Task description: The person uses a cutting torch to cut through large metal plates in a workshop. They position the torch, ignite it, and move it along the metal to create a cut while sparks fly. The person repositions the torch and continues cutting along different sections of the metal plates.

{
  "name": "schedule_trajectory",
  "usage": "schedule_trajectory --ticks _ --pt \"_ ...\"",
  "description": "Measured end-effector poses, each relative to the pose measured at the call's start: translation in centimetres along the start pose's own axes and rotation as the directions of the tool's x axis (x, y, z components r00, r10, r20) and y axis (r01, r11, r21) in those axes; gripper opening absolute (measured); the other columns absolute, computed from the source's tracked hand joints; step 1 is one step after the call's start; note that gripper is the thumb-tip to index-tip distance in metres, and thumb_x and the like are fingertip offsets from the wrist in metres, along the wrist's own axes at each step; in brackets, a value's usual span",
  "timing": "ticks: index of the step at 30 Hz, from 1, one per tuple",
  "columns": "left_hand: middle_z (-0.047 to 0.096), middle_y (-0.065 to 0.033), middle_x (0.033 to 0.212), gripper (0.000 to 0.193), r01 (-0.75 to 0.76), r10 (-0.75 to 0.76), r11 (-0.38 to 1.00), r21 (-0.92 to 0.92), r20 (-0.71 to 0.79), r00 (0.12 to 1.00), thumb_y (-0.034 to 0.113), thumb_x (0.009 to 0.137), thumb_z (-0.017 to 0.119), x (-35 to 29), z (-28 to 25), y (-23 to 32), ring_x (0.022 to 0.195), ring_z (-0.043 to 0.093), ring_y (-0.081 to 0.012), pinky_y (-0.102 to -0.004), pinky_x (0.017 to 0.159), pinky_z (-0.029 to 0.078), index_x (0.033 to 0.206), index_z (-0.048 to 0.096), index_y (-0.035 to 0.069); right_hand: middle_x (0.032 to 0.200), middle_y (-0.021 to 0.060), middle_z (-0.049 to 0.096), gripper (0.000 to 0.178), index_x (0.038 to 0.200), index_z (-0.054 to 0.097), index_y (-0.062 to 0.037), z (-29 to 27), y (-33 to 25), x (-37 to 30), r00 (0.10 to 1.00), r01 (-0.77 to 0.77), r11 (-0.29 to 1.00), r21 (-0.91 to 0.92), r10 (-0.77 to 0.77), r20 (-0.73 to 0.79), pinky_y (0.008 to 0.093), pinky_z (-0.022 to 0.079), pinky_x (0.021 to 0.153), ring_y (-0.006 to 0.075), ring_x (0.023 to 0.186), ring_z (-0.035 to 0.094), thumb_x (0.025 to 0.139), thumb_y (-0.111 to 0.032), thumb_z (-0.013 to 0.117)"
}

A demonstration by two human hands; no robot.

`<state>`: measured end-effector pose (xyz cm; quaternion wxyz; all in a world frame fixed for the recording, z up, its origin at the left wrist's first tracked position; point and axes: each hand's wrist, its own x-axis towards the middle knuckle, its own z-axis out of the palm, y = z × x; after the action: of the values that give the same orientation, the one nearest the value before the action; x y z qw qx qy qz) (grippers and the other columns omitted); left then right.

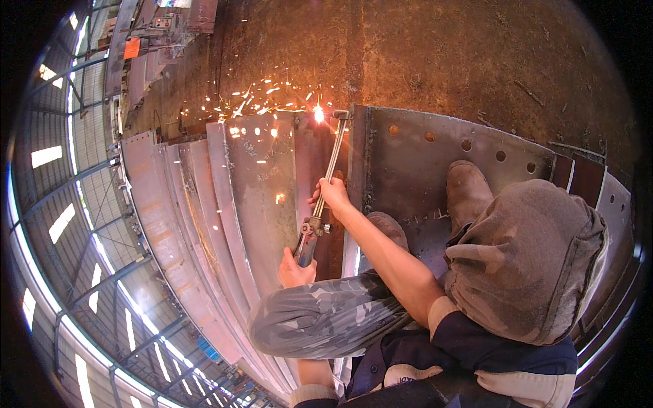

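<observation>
A cutting torch with thin parallel metal tubes slants up and away from me. My left hand is wrapped round its handle, just below the brass-coloured valves. Farther up, the fingers of my right hand close round the tubes. The torch's angled head is at the far edge of a steel plate. Beside the head burns a bright glowing spot, with sparks flying off to the left. The exact cut line is hidden by glare.
My boots rest on a dark steel plate with a row of round holes. Several more plates overlap at the left. Rusty flooring stretches beyond. A machine with a control box stands at the far left.
</observation>
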<state>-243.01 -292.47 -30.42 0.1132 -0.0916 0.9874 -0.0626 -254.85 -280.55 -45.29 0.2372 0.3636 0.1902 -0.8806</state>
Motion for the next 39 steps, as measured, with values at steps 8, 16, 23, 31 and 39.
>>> schedule_trajectory --ticks 8,16,23,31,39 --pt "0.064 -0.0162 0.082 0.048 0.010 -0.010 1.000 0.001 -0.003 1.000 0.019 0.061 0.077 -0.13 -0.10 0.10 0.079 0.063 -0.0394 -0.0472 0.068 0.048 0.098 0.050 0.005 0.067 0.0113 0.057 0.018 0.090 0.047 0.0005 0.00 -0.06 -0.22 1.000 0.006 1.000 -0.008 -0.006 0.013 0.0389 0.058 0.052 0.0280 0.061 0.067 0.095 -0.016 0.041" --pt "0.064 -0.0167 0.083 0.049 0.058 -0.057 0.998 -0.011 0.035 0.998 0.020 0.061 0.078 -0.21 -0.19 0.17 0.081 0.062 -0.0402 -0.0477 0.069 0.048 0.098 0.050 0.005 0.068 0.0110 0.057 0.019 0.090 0.047 0.0003 -0.08 -0.28 -0.58 1.000 -0.013 0.999 -0.038 0.013 0.008 0.0393 0.058 0.053 0.0286 0.063 0.067 0.095 -0.016 0.040" --pt "0.063 -0.0177 0.082 0.051 0.048 -0.047 0.999 -0.013 0.034 0.998 0.020 0.060 0.079 -0.15 -0.06 0.00 0.080 0.062 -0.0410 -0.0483 0.068 0.047 0.099 0.050 0.005 0.068 0.0113 0.057 0.019 0.090 0.047 0.0006 -0.03 -0.37 -0.62 1.000 -0.008 1.000 -0.026 0.008 0.022 0.0393 0.058 0.054 0.0289 0.063 0.068 0.095 -0.017 0.040" --pt "0.063 -0.0185 0.081 0.053 0.051 -0.050 0.999 -0.017 0.042 0.998 0.020 0.059 0.079 -0.19 -0.02 0.04 0.079 0.061 -0.0417 -0.0481 0.067 0.047 0.100 0.049 0.005 0.068 0.0119 0.057 0.019 0.090 0.048 0.0012 0.00 -0.18 -0.36 1.000 -0.022 0.999 -0.035 0.021 -0.008 0.0388 0.059 0.054 0.0286 0.063 0.067 0.095 -0.015 0.041" --pt "0.063 -0.0175 0.081 0.051 0.045 -0.044 0.999 -0.023 0.017 0.999 0.019 0.059 0.079 -0.27 -0.07 0.25 0.078 0.062 -0.0400 -0.0471 0.067 0.048 0.099 0.050 0.004 0.067 0.0118 0.057 0.017 0.090 0.048 0.0006 -0.04 -0.27 -0.41 1.000 -0.011 1.000 -0.016 0.011 0.021 0.0390 0.058 0.052 0.0284 0.062 0.067 0.093 -0.015 0.042"
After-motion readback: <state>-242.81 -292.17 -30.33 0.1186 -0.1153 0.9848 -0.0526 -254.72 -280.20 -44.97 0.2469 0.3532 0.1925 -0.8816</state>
